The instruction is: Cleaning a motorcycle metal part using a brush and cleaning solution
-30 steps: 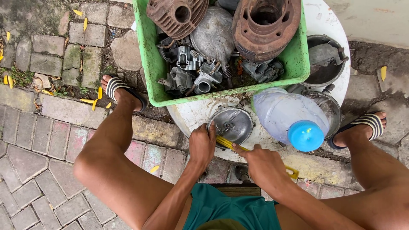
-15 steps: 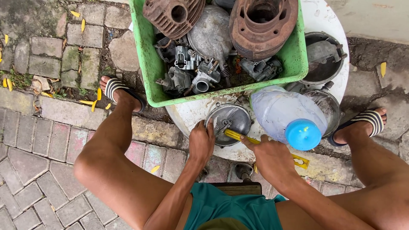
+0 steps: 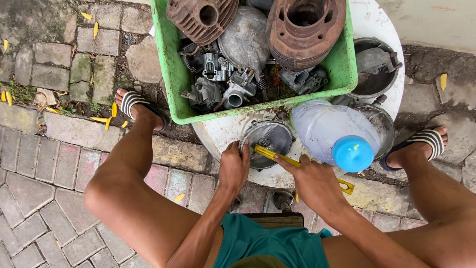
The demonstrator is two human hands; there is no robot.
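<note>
A round grey metal engine cover lies on the near edge of a white round tabletop. My left hand grips the cover's left rim. A yellow-handled tool lies across the cover, and my right hand is closed on its handle; the yellow end sticks out behind the hand. A clear plastic jug with a blue cap stands just right of the cover, close to my right hand.
A green plastic crate on the tabletop holds rusty finned cylinders, a grey casing and carburettor parts. A round metal drum part lies at the right. My feet in striped sandals rest on mossy brick paving either side.
The yellow tool has moved up from the cover's lower edge onto its face. My right hand has shifted forward with it. My left hand stays on the rim.
</note>
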